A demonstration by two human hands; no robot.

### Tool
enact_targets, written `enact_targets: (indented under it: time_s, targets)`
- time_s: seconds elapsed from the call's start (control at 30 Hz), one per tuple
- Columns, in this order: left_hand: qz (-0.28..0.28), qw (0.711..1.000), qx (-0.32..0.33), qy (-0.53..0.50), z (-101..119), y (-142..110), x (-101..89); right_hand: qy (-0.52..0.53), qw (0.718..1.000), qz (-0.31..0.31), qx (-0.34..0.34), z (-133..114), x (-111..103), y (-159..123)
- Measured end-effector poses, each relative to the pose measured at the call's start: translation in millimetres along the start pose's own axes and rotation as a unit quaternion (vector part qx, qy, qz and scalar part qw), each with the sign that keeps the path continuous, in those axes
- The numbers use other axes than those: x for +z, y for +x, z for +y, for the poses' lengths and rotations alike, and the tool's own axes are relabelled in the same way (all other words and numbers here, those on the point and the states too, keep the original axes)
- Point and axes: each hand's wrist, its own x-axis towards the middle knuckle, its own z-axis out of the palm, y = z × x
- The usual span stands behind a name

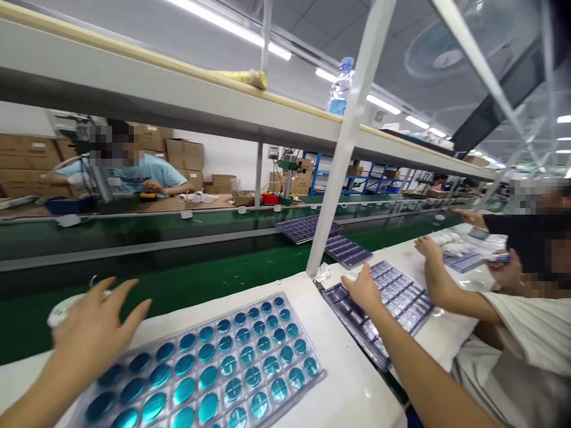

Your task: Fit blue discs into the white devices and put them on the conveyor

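Well, the left hand [96,333] is open with its fingers spread, and it grips nothing. It is at the far edge of the white table [352,398], partly in front of a small round white thing [66,309]; I cannot tell whether they touch. Just right of that hand, a see-through plastic tray [205,368] lies on the table, its rows of round blue discs [208,407] sitting in separate hollows. The tray's lower part runs out of view at the bottom edge of the picture.

The right hand [363,291] is also open, fingers close together, and seems to rest on the top corner of a second tray [379,315]. This one holds dark grey rectangular pieces and lies near the left edge of the next white tabletop.

Beyond the table edge runs a green conveyor belt [134,255], with two more dark trays [307,229] on it. At the right, a co-worker in a white T-shirt [530,321] reaches over the table. One of their hands [428,249] is near a heap of small white bits [450,244], and the other [502,267] is beside a third tray [464,261].

Across the belt, a person in a blue T-shirt [151,175] sits before cardboard boxes [185,154].
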Motion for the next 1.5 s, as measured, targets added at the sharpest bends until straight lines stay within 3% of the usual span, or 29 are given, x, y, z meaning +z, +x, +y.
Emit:
enact_targets:
  time_s: [0.1, 0.2, 0.23, 0.3, 0.37, 0.4, 0.47, 0.57, 0.77, 0.87, 0.97, 1.07, 1.13, 1.2, 1.5]
  targets:
    - [-0.011, 0.996, -0.086, 0.001, 16.4, -46.4, 25.7, 0.003, 0.999, -0.016, -0.031, -29.8, 1.9, -26.5]
    - [-0.114, 0.973, -0.169, -0.111, 39.5, -86.7, 55.4, 0.06, 0.987, -0.082, -0.126, -74.1, 13.2, -97.9]
    - [-0.136, 0.957, -0.194, -0.167, 46.6, -96.4, 63.8, 0.097, 0.973, -0.128, -0.167, -91.1, 19.1, -126.2]
    - [-0.148, 0.923, -0.228, -0.273, 55.3, -108.2, 74.1, 0.231, 0.902, -0.238, -0.276, -125.8, 32.4, -176.9]
    - [-0.12, 0.895, -0.242, -0.356, 54.4, -110.1, 73.8, 0.26, 0.853, -0.296, -0.341, -157.3, 46.1, -208.4]
    - [-0.097, 0.885, -0.24, -0.387, 50.7, -108.0, 70.1, 0.247, 0.846, -0.307, -0.36, -170.1, 52.6, -215.2]
    - [-0.038, 0.873, -0.23, -0.429, 39.8, -100.4, 58.8, 0.191, 0.853, -0.31, -0.374, -187.7, 65.7, -214.6]
    - [0.021, 0.86, -0.22, -0.46, 25.1, -89.8, 44.0, 0.08, 0.875, -0.308, -0.366, -195.3, 89.6, -202.1]
    - [0.014, 0.852, -0.238, -0.467, 23.4, -93.3, 45.7, -0.065, 0.879, -0.338, -0.329, -188.5, 131.1, -207.1]
    - [-0.004, 0.857, -0.238, -0.456, 26.1, -98.5, 49.1, -0.026, 0.87, -0.366, -0.33, -187.8, 119.8, -202.6]
    - [-0.012, 0.868, -0.23, -0.44, 27.1, -101.8, 50.5, 0.06, 0.848, -0.404, -0.339, -184.7, 82.7, -192.8]
    - [-0.02, 0.881, -0.216, -0.422, 29.0, -105.1, 52.7, 0.197, 0.804, -0.467, -0.312, -179.6, 43.0, -192.4]
    - [-0.026, 0.886, -0.209, -0.414, 30.8, -107.5, 54.5, 0.297, 0.765, -0.504, -0.269, -177.0, 29.0, -199.2]
    - [-0.032, 0.888, -0.21, -0.407, 31.7, -109.9, 56.1, 0.333, 0.75, -0.512, -0.253, -175.7, 27.3, -208.1]
    - [-0.052, 0.892, -0.243, -0.377, 25.7, -117.4, 57.1, 0.281, 0.78, -0.436, -0.349, -176.9, 41.1, -220.2]
